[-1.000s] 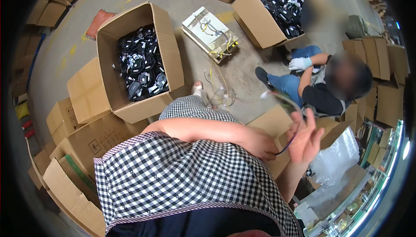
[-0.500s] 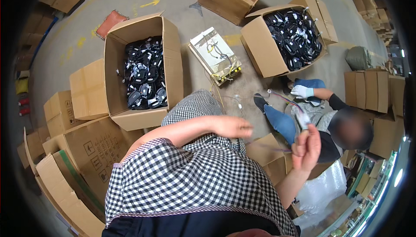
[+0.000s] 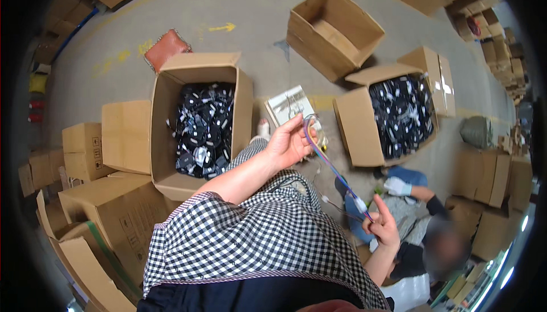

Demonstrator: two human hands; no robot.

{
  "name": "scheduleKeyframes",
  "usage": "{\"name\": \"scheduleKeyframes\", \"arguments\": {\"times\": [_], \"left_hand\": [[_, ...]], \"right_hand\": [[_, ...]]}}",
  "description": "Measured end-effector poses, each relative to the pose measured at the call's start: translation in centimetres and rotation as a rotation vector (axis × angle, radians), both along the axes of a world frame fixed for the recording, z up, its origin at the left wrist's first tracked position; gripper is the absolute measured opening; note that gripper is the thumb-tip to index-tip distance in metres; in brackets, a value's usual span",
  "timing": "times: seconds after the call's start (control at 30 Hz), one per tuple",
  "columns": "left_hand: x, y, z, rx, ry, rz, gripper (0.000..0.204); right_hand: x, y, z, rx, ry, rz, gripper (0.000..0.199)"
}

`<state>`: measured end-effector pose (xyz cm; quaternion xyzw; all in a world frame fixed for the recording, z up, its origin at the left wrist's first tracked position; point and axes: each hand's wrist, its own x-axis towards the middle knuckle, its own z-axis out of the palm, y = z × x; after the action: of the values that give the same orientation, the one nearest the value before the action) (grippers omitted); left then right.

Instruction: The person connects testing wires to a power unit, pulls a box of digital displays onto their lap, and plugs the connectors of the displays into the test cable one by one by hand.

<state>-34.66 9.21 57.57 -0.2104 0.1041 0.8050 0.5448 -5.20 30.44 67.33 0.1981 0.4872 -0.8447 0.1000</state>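
A multicoloured wire harness (image 3: 330,166) stretches slantwise between my two hands. My left hand (image 3: 289,144), palm turned up, has its fingers curled round the harness's looped upper end. Lower right, my right hand (image 3: 384,229) pinches the wires just below a white plug connector (image 3: 360,205), its index finger sticking out. Beyond my left hand a white box-shaped device (image 3: 289,102) with wires on top stands on the floor, partly covered by that hand. Near my apron, a thin lead ends in a small white connector (image 3: 325,198).
To the left stands an open carton (image 3: 245,107) full of black parts with white tags; a similar one (image 3: 356,127) is at the right. Farther off are an open carton (image 3: 319,44) and a reddish cushion (image 3: 167,49). A co-worker with a white glove (image 3: 397,186) sits at the right.
My left hand has risen, turned palm up and taken hold of the harness. My right hand has moved lower and slightly left, and the harness is now drawn out between both. The view has shifted.
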Motion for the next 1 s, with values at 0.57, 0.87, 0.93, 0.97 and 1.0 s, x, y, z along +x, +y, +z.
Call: {"name": "scheduleKeyframes", "arguments": {"times": [0.57, 0.87, 0.93, 0.97, 1.0], "left_hand": [[-15.5, -5.2, 6.6, -0.051, 0.432, 0.34, 0.041], [-26.2, -5.6, 4.4, -0.138, 0.506, 0.511, 0.056], [-29.7, -3.0, 2.5, -0.279, 0.489, 0.468, 0.06], [-31.7, -0.5, 3.5, -0.504, 0.633, 0.365, 0.06], [-33.5, 1.3, 2.8, -0.499, 0.684, 0.26, 0.059]], "right_hand": [[-12.2, 12.5, -6.0, -0.019, -0.464, -0.093, 0.036], [-28.8, 11.8, -17.3, -0.198, -0.728, 0.605, 0.02], [-33.2, 13.2, -19.9, -0.01, -0.67, 0.827, 0.021], [-34.8, 13.8, -21.0, 0.002, -0.661, 0.885, 0.021], [-36.8, 14.7, -22.3, 0.329, -0.541, 0.786, 0.025]]}}
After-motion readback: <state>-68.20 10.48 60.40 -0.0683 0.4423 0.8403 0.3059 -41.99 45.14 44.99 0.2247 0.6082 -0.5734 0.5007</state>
